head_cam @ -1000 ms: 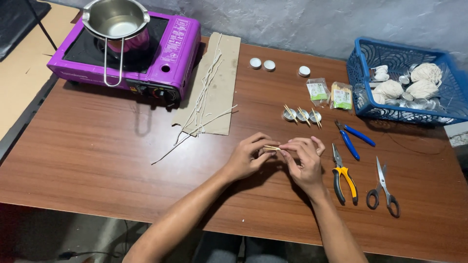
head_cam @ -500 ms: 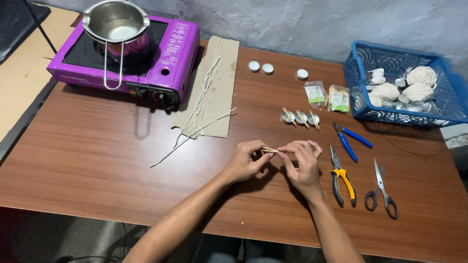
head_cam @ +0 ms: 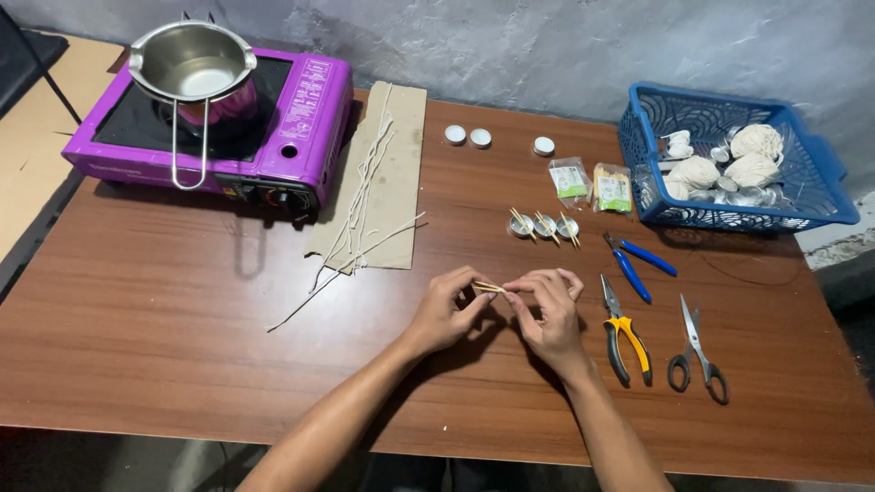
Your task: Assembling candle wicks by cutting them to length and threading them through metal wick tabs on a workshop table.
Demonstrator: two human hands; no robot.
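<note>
Head view looks down on a brown wooden bench where both hands meet just below the centre of the frame. The left hand and the right hand hold a small bundle of thin pale sticks between them; the sticks lie almost level, their long axis running left to right across the frame, with a slight rise toward the left. Left fingers pinch one end of the bundle and right fingers are pressed together on the other, so both hands are equally close and the sticks bridge the short gap between the fingertips, held just above the bench. To the right of the right hand lie yellow-handled pliers, then scissors further right, and blue-handled pliers above them. Directly above the hands stand three small metal cups with sticks set in them, near two small packets. In the upper right sits a blue basket holding balls of pale string. Upper left of the frame holds a purple stove with a steel pot on it, and beside it a strip of cardboard carrying long pale wicks. Nothing lies between the hands and the cups.
</note>
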